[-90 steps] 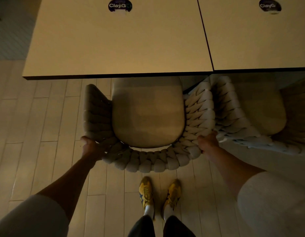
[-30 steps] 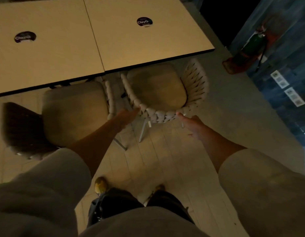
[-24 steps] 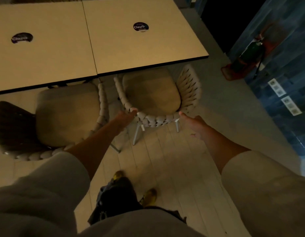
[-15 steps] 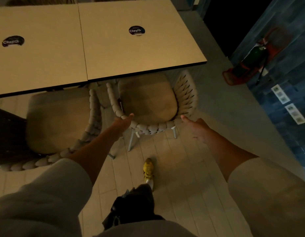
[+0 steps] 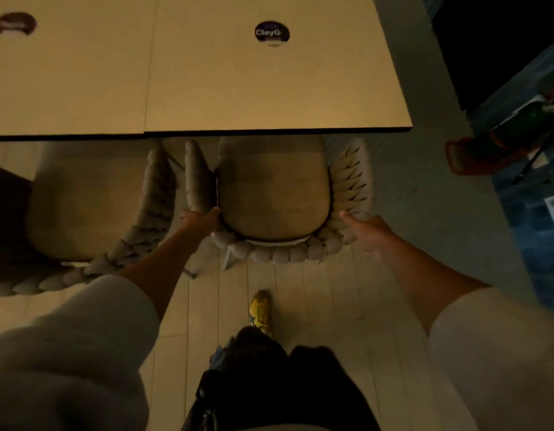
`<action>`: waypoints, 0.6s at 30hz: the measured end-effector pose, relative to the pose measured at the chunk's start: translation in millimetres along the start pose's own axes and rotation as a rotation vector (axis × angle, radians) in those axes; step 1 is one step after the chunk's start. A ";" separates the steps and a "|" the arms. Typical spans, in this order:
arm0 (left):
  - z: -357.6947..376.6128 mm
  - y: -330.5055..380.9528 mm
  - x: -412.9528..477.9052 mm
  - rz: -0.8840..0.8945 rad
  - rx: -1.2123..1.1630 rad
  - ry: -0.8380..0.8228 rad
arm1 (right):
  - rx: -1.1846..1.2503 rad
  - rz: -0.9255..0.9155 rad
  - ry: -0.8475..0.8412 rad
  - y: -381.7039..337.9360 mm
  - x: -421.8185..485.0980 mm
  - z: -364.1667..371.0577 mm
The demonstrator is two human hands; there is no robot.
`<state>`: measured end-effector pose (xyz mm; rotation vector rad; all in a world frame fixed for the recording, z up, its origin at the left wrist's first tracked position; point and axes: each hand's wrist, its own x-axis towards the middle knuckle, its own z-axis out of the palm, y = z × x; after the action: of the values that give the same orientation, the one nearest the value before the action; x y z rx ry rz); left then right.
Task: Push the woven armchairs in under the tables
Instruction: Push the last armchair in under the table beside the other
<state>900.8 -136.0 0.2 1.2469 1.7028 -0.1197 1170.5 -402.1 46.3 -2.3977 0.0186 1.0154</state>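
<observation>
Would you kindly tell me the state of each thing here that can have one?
Held armchair: upright, seat front just under the table edge, mostly out.
Other armchair: upright, untouched, seat mostly out too.
Left hand: grips the near left corner of the woven back.
Right hand: fingers straight, touching the near right corner of the woven back.

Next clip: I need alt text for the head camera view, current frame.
Seen from above, a person's left hand grips and right hand touches the back rim of a woven armchair whose seat front sits under the edge of a pale table. A second armchair stands to its left.
</observation>
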 end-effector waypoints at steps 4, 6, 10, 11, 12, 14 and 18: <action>1.8 17.9 1.4 -0.003 -0.010 0.043 | -0.032 -0.031 -0.010 -16.8 38.7 -13.1; 7.4 22.4 6.8 -0.022 -0.039 0.069 | -0.087 -0.050 0.008 -22.7 56.8 -16.7; 24.3 11.5 12.3 -0.076 -0.110 0.087 | -0.137 -0.050 0.044 -21.4 95.3 -20.0; 29.9 5.9 11.4 -0.076 -0.131 0.093 | -0.153 -0.045 0.041 -18.6 103.6 -19.7; 36.7 0.0 12.6 -0.070 -0.150 0.114 | -0.176 -0.027 0.031 -15.5 113.9 -18.0; 48.2 -10.5 15.0 -0.065 -0.162 0.158 | -0.198 0.005 0.022 -7.9 130.5 -16.9; 60.1 -20.4 29.8 -0.056 -0.182 0.182 | -0.163 0.050 0.008 3.4 160.6 -11.2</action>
<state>923.7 -160.0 -61.6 1.1023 1.8604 0.1172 1292.4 -380.3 -56.6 -2.5600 -0.0017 1.0675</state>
